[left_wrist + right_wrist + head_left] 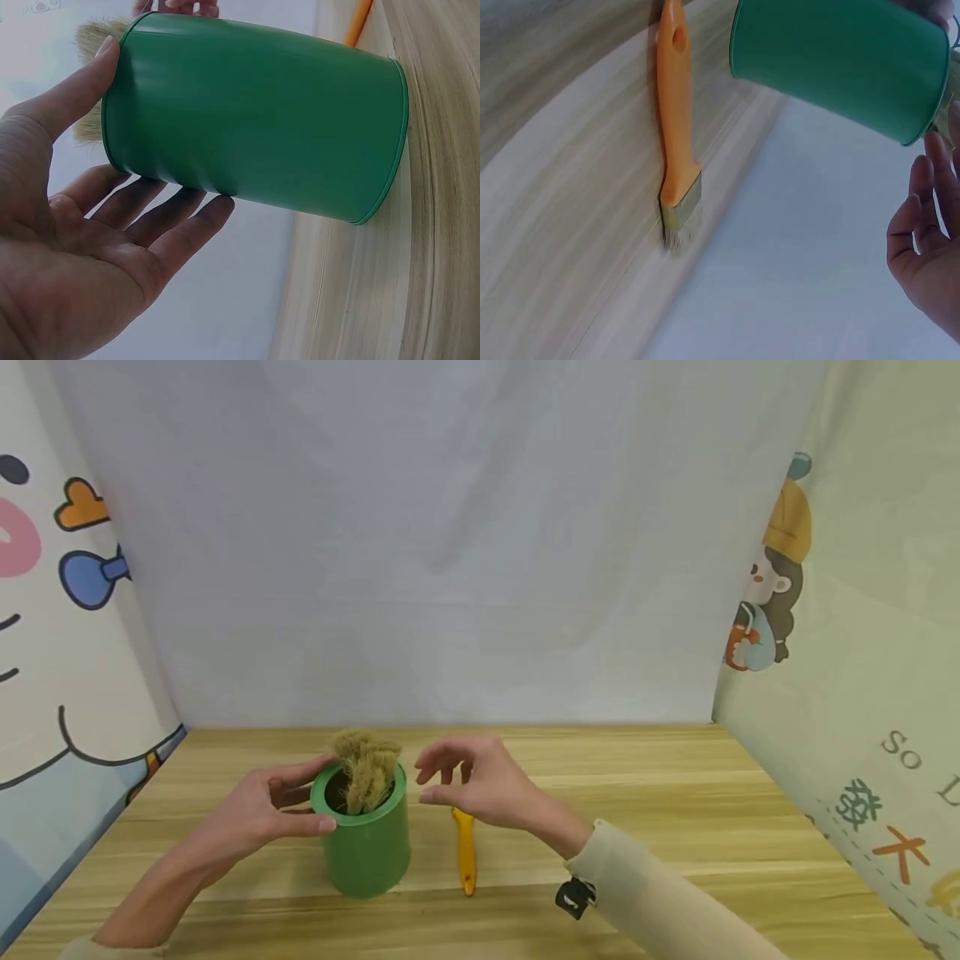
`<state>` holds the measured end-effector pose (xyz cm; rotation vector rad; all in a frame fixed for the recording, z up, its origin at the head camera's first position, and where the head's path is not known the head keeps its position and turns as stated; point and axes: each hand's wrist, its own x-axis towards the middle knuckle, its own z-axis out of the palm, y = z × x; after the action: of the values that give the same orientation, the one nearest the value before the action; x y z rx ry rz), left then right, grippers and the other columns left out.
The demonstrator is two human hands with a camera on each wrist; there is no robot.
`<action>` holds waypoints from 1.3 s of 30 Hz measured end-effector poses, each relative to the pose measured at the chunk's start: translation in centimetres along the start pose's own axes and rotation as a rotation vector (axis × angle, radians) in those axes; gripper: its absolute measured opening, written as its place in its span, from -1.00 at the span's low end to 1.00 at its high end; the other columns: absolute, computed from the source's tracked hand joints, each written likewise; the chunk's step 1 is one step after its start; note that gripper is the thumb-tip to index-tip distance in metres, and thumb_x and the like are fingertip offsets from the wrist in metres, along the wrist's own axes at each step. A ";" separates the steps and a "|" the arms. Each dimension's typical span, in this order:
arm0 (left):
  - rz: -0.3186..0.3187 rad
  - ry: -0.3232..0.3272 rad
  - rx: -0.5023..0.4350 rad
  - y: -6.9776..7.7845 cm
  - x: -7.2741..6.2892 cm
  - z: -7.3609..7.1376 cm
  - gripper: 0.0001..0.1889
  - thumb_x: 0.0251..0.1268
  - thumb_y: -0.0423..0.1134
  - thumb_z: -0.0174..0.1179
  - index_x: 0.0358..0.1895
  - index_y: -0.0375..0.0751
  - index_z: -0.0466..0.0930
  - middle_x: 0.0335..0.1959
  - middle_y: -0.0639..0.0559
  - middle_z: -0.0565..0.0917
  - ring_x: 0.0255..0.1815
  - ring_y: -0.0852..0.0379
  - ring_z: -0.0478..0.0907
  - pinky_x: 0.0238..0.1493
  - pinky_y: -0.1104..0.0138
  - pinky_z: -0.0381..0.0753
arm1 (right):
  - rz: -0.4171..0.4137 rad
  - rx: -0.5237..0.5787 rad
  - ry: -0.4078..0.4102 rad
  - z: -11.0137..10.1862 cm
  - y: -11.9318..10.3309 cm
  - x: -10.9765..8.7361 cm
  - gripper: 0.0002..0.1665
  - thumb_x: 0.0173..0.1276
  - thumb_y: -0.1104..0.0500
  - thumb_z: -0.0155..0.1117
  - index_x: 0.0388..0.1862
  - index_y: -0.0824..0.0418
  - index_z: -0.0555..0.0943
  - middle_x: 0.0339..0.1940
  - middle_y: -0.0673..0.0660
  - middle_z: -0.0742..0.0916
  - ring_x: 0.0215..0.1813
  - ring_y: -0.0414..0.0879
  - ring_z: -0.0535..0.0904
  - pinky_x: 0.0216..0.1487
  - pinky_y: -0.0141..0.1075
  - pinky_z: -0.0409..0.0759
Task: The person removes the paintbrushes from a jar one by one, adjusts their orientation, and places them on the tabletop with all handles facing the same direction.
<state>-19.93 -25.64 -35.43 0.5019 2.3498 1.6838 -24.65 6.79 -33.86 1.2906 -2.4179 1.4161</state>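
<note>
A green cylindrical pot (367, 852) stands upright on the wooden table, with dark filling inside and a bristly, straw-coloured plant (367, 777) rising above its rim. My left hand (262, 810) holds the pot by its upper left side. Its thumb lies at the rim, while the other fingers reach round the far side, as the left wrist view also shows. To the right of the rim, my right hand (480, 781) hovers with loosely bent fingers and nothing between them. Below that hand, a paintbrush (676, 105) with an orange handle lies on the table, its short pale bristles pointing away from me.
The wooden table (637, 827) runs back to a plain pale curtain (420, 543). Printed cloths with cartoon figures hang at the left and right sides. A small black device (575, 897) sits at my right wrist.
</note>
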 end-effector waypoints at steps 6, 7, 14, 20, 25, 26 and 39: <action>0.028 0.011 -0.002 0.1 0.1 0.1 -0.07 0.36 -0.26 0.47 0.67 -0.35 0.11 0.62 -0.32 0.21 0.53 -0.48 0.22 0.28 -0.02 0.60 | -0.092 -0.005 0.034 1.5 -1.4 -0.2 -0.65 0.29 0.26 0.62 0.03 0.19 0.73 -0.19 -0.01 0.83 -0.29 -0.29 0.60 -0.32 -0.29 0.50; 0.031 0.012 -0.002 0.1 0.1 0.1 -0.07 0.36 -0.26 0.47 0.67 -0.35 0.12 0.62 -0.32 0.21 0.53 -0.48 0.23 0.27 0.00 0.61 | -0.099 -0.009 0.038 1.7 -1.6 -0.1 -0.64 0.28 0.26 0.63 0.03 0.18 0.73 -0.19 -0.02 0.83 -0.29 -0.29 0.60 -0.32 -0.27 0.51; 0.021 0.001 -0.002 0.1 0.1 0.1 -0.07 0.38 -0.24 0.46 0.68 -0.34 0.10 0.63 -0.34 0.18 0.54 -0.48 0.20 0.27 -0.02 0.61 | -0.100 0.003 0.050 2.6 -2.1 0.3 -0.62 0.29 0.26 0.63 0.05 0.13 0.71 -0.14 -0.04 0.80 -0.18 -0.33 0.69 -0.25 -0.25 0.59; 0.027 0.010 -0.002 0.1 0.1 0.2 -0.07 0.36 -0.25 0.47 0.67 -0.34 0.12 0.62 -0.32 0.22 0.53 -0.48 0.23 0.27 -0.04 0.61 | -0.094 -0.041 0.139 2.3 -1.8 0.5 -0.65 0.28 0.33 0.60 0.02 0.18 0.74 -0.19 0.04 0.79 -0.32 -0.23 0.53 -0.32 -0.31 0.53; 0.027 0.004 0.000 0.2 0.1 0.1 -0.07 0.37 -0.25 0.46 0.67 -0.35 0.11 0.63 -0.33 0.20 0.53 -0.49 0.22 0.27 0.00 0.62 | -0.073 -0.075 0.143 2.2 -1.4 0.9 -0.70 0.35 0.28 0.56 0.03 0.16 0.72 -0.13 0.02 0.78 -0.29 -0.22 0.52 -0.32 -0.35 0.50; 0.028 0.003 0.000 0.2 0.1 0.1 -0.07 0.38 -0.25 0.46 0.67 -0.36 0.11 0.63 -0.33 0.19 0.53 -0.49 0.22 0.26 0.01 0.62 | -0.074 -0.079 0.138 2.3 -1.3 1.1 -0.71 0.36 0.27 0.56 0.02 0.15 0.72 -0.13 0.01 0.78 -0.28 -0.23 0.53 -0.31 -0.35 0.50; -0.019 0.000 -0.023 0.1 0.1 0.0 -0.06 0.40 -0.23 0.44 0.66 -0.44 0.05 0.63 -0.41 0.14 0.54 -0.52 0.18 0.28 -0.09 0.59 | -0.077 -0.093 0.027 3.0 -1.3 3.0 -0.48 0.36 0.40 0.47 0.25 0.13 0.59 -0.11 0.01 0.80 -0.24 -0.07 0.49 -0.26 -0.35 0.39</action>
<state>-19.97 -25.55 -35.33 0.4734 2.3251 1.7003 -24.65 2.36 -33.42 1.3198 -2.3593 1.2773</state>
